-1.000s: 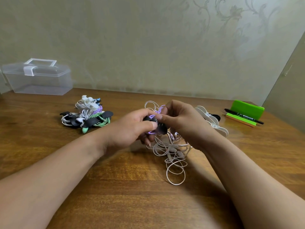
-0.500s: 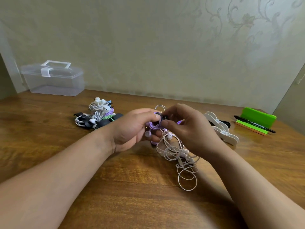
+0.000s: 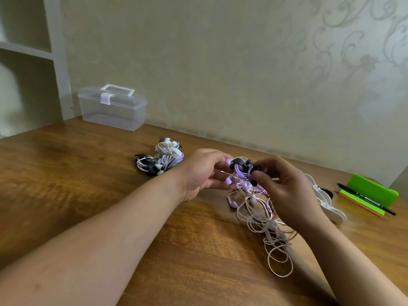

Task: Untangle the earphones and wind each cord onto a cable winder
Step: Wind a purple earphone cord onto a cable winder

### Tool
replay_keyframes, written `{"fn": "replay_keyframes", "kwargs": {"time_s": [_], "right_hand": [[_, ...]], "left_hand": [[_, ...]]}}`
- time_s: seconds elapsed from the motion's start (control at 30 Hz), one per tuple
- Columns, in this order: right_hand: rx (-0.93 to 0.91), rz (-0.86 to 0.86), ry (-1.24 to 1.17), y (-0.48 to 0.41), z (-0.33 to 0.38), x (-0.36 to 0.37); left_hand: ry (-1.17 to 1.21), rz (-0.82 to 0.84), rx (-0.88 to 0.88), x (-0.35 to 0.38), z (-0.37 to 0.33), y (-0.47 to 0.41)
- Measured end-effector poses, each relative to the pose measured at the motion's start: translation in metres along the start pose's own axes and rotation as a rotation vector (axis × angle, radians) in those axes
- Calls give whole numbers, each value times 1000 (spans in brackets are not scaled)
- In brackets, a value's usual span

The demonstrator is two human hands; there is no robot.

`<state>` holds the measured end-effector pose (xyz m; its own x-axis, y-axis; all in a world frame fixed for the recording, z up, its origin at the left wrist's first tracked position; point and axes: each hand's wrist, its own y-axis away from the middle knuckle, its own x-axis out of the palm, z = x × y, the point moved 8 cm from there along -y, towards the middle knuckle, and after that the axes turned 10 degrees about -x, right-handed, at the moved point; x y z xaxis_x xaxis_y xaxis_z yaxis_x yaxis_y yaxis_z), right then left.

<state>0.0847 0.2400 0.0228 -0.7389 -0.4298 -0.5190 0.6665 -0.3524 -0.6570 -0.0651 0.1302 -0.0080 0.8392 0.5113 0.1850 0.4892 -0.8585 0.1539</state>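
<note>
A wooden table [image 3: 88, 195] carries a clear plastic box [image 3: 112, 111] at the back wall. A loose tangle of white cords [image 3: 265, 221] sprawls under the right wrist, which hides part of it. A pile of wound earphones [image 3: 160, 160] lies behind the left hand [image 3: 203, 171]. White winders [image 3: 331, 208], a green stand [image 3: 373, 193] and a pen [image 3: 366, 202] sit right. Above the tangle, left fingers curl round a black cable winder [image 3: 239, 164]; the right hand [image 3: 284, 191] pinches its other end. Purple cord [image 3: 241, 174] wraps its middle.
</note>
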Motion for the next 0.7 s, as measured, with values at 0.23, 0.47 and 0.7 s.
{"fn": "replay_keyframes", "kwargs": {"time_s": [0.23, 0.47, 0.7], "right_hand": [[5, 35, 73, -22, 14, 10], [-11, 45, 81, -32, 19, 31], [30, -68, 105, -23, 7, 30]], "left_hand": [[157, -215, 72, -39, -12, -5], [46, -175, 67, -38, -6, -8], [-80, -197, 126, -29, -3, -11]]}}
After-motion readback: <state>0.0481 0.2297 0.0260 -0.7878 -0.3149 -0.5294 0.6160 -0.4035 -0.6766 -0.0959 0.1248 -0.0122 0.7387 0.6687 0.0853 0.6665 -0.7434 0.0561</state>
